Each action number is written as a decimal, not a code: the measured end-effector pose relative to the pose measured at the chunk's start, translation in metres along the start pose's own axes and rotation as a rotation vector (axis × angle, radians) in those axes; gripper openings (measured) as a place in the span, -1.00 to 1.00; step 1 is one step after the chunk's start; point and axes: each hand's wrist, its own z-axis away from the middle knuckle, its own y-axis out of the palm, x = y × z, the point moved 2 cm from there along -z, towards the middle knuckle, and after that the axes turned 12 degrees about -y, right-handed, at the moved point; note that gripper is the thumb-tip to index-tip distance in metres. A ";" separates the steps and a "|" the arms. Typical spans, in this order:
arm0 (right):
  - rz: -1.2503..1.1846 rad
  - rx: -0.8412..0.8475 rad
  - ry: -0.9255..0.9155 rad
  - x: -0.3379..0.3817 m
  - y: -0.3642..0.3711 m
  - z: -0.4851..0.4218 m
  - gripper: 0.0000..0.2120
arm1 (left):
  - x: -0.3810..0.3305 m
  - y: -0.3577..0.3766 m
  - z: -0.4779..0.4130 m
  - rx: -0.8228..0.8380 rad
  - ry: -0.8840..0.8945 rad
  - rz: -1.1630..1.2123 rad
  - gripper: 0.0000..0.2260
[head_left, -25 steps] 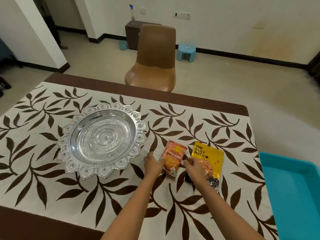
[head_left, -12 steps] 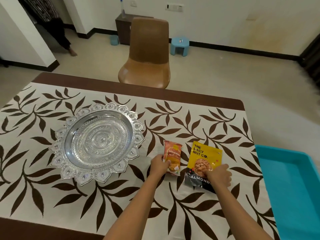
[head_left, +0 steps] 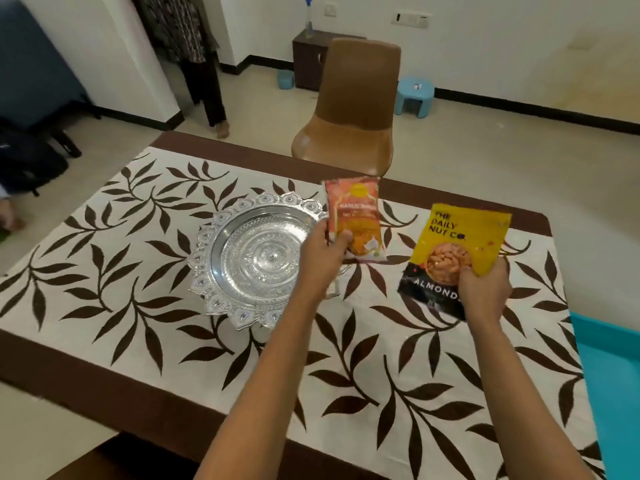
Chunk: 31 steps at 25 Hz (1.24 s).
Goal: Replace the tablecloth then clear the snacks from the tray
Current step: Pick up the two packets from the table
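Head view. Left grip pinches the lower left edge of the orange foil snack packet. Right grip is curled round the lower right corner of the yellow-and-black almond pouch. Both packs stand upright, long axes vertical, print toward camera. 0.5 s ago they lay flat on the leaf-patterned tablecloth; now raised above the tabletop. Round embossed silver tray is just left. Orange packet's lettering blurred; pouch corner hidden by fingers.

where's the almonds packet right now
In the head view, right of centre: the almonds packet is held by the right hand, right of the orange packet.
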 end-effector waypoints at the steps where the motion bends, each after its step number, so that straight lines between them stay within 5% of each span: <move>1: -0.044 0.014 -0.010 0.017 0.007 -0.003 -0.77 | -0.005 -0.025 -0.001 -0.052 0.020 0.009 -0.85; 5: -0.243 0.291 0.007 0.065 0.063 0.003 -0.70 | 0.008 -0.128 -0.008 -0.255 0.014 -0.052 -0.84; 10: -0.201 0.654 -0.074 0.114 0.151 0.042 -0.70 | 0.039 -0.195 -0.021 -0.368 -0.068 -0.441 -0.78; 17: 0.059 0.761 -0.269 0.130 0.200 0.075 -0.58 | 0.065 -0.201 -0.033 -0.432 -0.088 -0.785 -0.44; 20: 0.165 0.731 -0.350 0.119 0.200 0.089 -0.46 | 0.069 -0.190 -0.033 -0.440 -0.095 -1.009 -0.46; 22: 0.474 0.605 -0.544 0.114 0.200 0.099 -0.35 | 0.070 -0.183 -0.035 -0.499 -0.062 -1.119 -0.44; 24: 0.601 0.535 -0.847 0.115 0.207 0.107 -0.33 | 0.067 -0.173 -0.040 -0.578 0.170 -1.220 -0.44; 26: 0.550 0.720 -1.028 0.112 0.219 0.113 -0.35 | 0.066 -0.158 -0.050 -0.483 0.372 -1.346 -0.47; 28: 0.602 0.916 -1.016 0.097 0.232 0.116 -0.31 | 0.076 -0.147 -0.061 -0.359 0.329 -1.477 -0.47; 31: 0.723 0.994 -0.969 0.083 0.244 0.113 -0.32 | 0.089 -0.146 -0.076 -0.327 0.221 -1.547 -0.50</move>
